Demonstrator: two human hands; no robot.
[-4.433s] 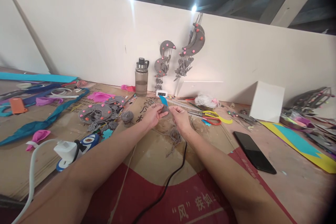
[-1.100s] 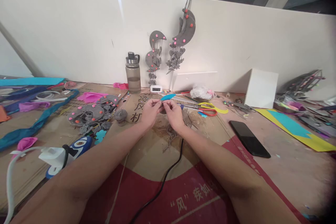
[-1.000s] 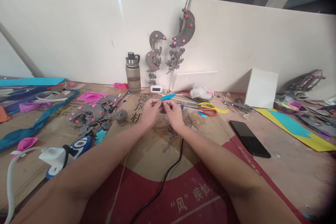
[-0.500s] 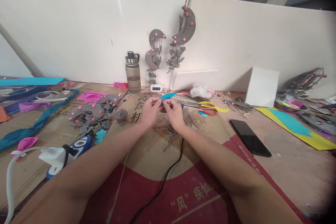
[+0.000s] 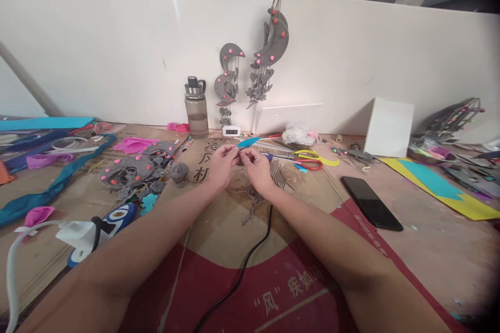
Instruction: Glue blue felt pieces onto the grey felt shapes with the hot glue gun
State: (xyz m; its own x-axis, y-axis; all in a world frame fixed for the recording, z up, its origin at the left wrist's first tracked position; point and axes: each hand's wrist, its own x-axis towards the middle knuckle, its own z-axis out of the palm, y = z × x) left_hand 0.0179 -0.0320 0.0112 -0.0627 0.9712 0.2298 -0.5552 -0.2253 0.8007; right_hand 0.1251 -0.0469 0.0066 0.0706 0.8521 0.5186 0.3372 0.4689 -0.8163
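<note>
My left hand (image 5: 222, 166) and my right hand (image 5: 257, 167) meet over the cardboard, thumbs and fingers pinched together. Something small and dark shows between the fingertips, too small to name. Just beyond them is a blue crescent-shaped piece (image 5: 249, 142); whether my fingers touch it I cannot tell. Grey yarn strands (image 5: 253, 199) lie below my right hand, and a striped bundle of grey yarn (image 5: 277, 174) is beside its wrist. To the left of my left hand sits a ball of grey yarn (image 5: 179, 173). Scissors with red and yellow handles (image 5: 308, 159) lie to the right.
A water bottle (image 5: 196, 112) and a small digital clock (image 5: 231, 131) stand by the wall. Grey moon hangings (image 5: 275, 44) hang there. A phone (image 5: 371, 203) lies at right, a power strip (image 5: 121, 213) at left. A black cable (image 5: 250, 260) crosses the cardboard.
My hands stay pinched together in nearly the same place, with slight finger movement. The whole view has shifted a little.
</note>
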